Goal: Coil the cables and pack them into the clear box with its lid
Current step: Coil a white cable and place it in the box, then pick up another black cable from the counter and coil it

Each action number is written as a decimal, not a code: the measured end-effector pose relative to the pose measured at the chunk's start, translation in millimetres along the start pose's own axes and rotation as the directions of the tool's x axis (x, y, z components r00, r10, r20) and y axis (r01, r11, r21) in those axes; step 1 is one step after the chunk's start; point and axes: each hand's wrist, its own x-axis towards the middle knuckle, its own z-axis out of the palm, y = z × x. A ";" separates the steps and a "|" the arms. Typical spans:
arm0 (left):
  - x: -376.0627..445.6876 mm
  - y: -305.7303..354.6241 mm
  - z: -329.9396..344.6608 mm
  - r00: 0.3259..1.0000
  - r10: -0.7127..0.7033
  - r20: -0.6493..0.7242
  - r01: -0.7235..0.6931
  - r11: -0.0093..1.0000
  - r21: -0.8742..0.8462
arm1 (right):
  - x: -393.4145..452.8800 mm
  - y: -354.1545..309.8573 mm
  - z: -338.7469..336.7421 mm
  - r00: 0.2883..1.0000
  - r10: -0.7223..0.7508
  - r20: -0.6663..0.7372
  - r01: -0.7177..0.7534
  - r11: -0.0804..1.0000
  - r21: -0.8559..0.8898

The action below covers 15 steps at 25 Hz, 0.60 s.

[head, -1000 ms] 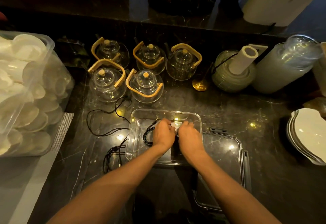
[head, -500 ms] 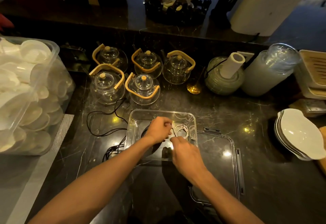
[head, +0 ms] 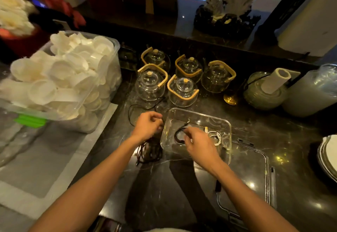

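Note:
The clear box (head: 198, 114) stands on the dark marble counter and holds a coiled black cable (head: 177, 135) and a coiled white cable (head: 216, 137). My right hand (head: 199, 145) hovers over the box, its bent fingertips at the black coil. Just left of the box, my left hand (head: 147, 125) has its fingers curled; I cannot see whether it holds anything. Below that hand lies a bundled black cable (head: 149, 152), and a loose black cable loop (head: 131, 110) lies beyond it. The clear lid (head: 255, 173) lies flat to the right of the box.
Several glass teapots (head: 182, 89) with bamboo handles stand behind the box. A big clear tub of white dishes (head: 60, 78) fills the left side. At the right are a green bowl with a paper roll (head: 264, 89), a cup stack (head: 313, 89) and stacked plates (head: 328, 155).
My left hand has come out of the box and moved left over the loose cables. My right hand has moved up over the black coil. The view has shifted left.

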 end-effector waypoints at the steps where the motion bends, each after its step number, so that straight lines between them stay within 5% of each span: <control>1: -5.8 -9.4 -9.7 0.999 -0.012 -0.032 0.013 1.000 0.004 | 5.2 -12.1 1.4 1.000 -0.030 0.009 0.030 0.999 0.015; 8: -35.7 -88.2 -35.3 0.972 -0.196 -0.131 0.210 0.972 0.106 | 22.7 -74.0 58.9 0.963 -0.168 0.212 0.175 0.985 -0.012; 15: -52.4 -125.4 -19.6 0.965 -0.255 -0.064 0.263 0.946 0.190 | 5.9 -72.5 118.8 0.894 0.016 0.447 0.111 0.960 -0.256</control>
